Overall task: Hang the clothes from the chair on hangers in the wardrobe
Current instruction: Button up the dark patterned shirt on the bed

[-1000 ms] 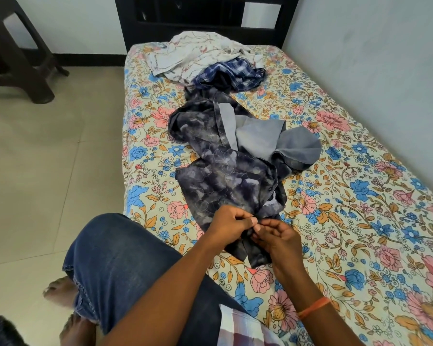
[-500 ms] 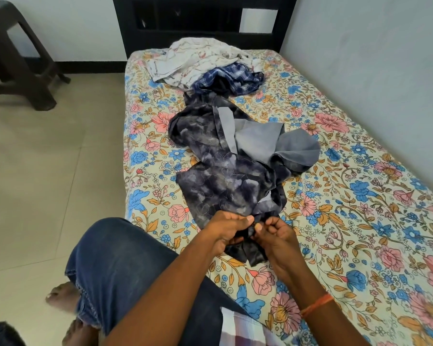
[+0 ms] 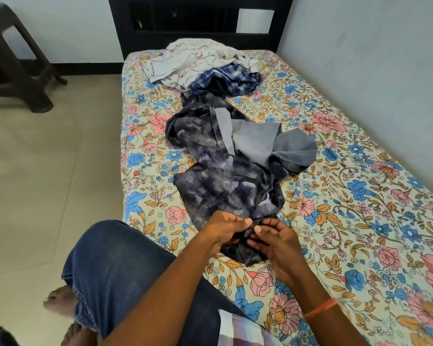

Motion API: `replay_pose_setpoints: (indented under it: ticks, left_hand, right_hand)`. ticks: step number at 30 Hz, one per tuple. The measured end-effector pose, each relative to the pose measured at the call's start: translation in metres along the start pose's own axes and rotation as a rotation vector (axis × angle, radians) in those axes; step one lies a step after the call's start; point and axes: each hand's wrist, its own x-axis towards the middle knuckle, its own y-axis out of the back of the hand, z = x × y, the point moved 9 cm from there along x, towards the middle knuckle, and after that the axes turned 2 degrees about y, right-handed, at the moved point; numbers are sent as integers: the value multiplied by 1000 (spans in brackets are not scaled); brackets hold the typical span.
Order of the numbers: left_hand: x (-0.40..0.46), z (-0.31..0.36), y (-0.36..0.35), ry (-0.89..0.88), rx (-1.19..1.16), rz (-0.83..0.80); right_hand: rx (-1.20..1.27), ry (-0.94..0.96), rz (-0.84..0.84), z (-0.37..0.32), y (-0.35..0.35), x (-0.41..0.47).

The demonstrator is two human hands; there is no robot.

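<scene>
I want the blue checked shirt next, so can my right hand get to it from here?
Probably not without leaning. The right hand pinches the dark patterned shirt at the near end, while the blue checked shirt lies far up the bed; nothing blocks the way.

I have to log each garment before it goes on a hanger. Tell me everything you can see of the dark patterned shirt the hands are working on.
The dark shirt is navy to black with a cloudy pale grey print, in thin woven-looking cloth. It lies crumpled lengthwise on the floral bedsheet, partly opened so its plain grey inside shows at the right. Its far end reaches the blue checked garment. The left hand and right hand both pinch its near edge. Whether a button is there I cannot tell.
</scene>
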Motion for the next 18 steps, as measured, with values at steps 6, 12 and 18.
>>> replay_pose_setpoints:
  ticks: [6,12,18]
  left_hand:
    - [-9,18,-2,-322,954,146]
    - [-18,30,1,-413,1090,159]
    - [-16,74,-12,-653,817,299]
  right_hand:
    - [-250,87,276,-45,31,12]
    - [-257,45,229,-47,10,28]
    - [-21,-60,137,-33,6,18]
